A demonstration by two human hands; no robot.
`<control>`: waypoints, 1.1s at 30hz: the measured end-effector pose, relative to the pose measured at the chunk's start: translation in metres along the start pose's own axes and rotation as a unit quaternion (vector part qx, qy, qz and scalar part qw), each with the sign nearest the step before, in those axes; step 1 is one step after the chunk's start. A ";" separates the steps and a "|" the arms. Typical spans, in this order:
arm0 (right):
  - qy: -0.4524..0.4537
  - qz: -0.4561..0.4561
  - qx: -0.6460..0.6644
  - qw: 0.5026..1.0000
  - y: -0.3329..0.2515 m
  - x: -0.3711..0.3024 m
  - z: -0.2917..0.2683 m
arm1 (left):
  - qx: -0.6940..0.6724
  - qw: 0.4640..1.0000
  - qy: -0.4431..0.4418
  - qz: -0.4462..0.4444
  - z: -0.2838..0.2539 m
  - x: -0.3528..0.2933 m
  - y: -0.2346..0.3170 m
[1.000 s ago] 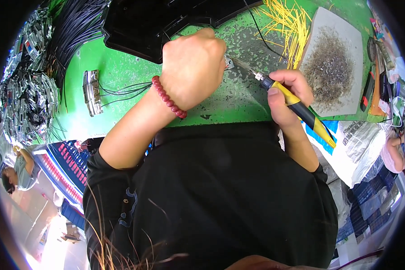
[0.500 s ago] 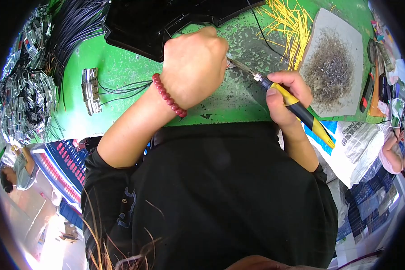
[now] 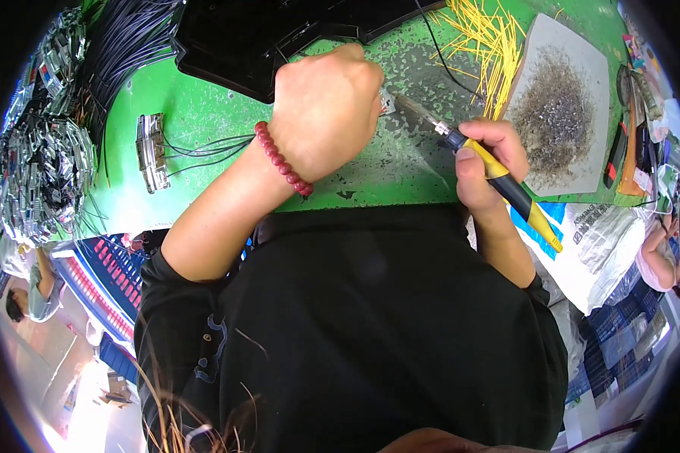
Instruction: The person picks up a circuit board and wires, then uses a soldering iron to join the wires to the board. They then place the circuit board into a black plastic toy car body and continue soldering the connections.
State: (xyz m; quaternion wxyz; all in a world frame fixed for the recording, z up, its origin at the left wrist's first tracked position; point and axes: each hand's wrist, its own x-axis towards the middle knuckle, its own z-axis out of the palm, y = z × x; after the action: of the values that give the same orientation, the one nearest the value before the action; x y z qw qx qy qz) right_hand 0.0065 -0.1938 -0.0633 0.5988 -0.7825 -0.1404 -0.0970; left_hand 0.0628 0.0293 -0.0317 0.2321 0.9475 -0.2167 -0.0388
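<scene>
My right hand grips a yellow and black soldering iron, its metal tip pointing up and left. The tip ends just right of my left hand, a little apart from it. My left hand is closed, back of the hand up, and its fingers hide what they hold. A small pale piece with reddish bits shows beside those fingers. Thin black wires run from a shiny chrome part on the left and pass under my left wrist.
A black tray-like piece lies at the far side of the green table. Yellow wires and a grey board with dark crumbs are at right. Chrome parts and black wires are heaped at left.
The soldering iron has drawn back slightly to the right, its tip now farther from my left hand. My left hand has stayed where it was.
</scene>
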 end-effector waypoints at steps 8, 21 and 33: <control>0.053 -0.026 0.037 0.998 0.002 -0.001 0.010 | -0.006 1.000 -0.001 0.001 -0.001 0.001 0.002; 0.010 -0.109 -0.128 0.986 -0.004 0.036 0.029 | -0.063 0.991 0.100 0.064 -0.003 -0.002 0.002; 0.076 -0.066 -0.157 0.982 0.000 0.074 0.020 | -0.105 0.987 0.110 0.049 -0.009 -0.006 0.000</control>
State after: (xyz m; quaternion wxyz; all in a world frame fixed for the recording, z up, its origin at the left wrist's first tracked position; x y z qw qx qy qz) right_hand 0.0756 -0.1665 -0.0450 0.4693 -0.8463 -0.1293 -0.2165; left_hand 0.0589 0.0364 -0.0237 0.3543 0.9045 -0.2308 0.0551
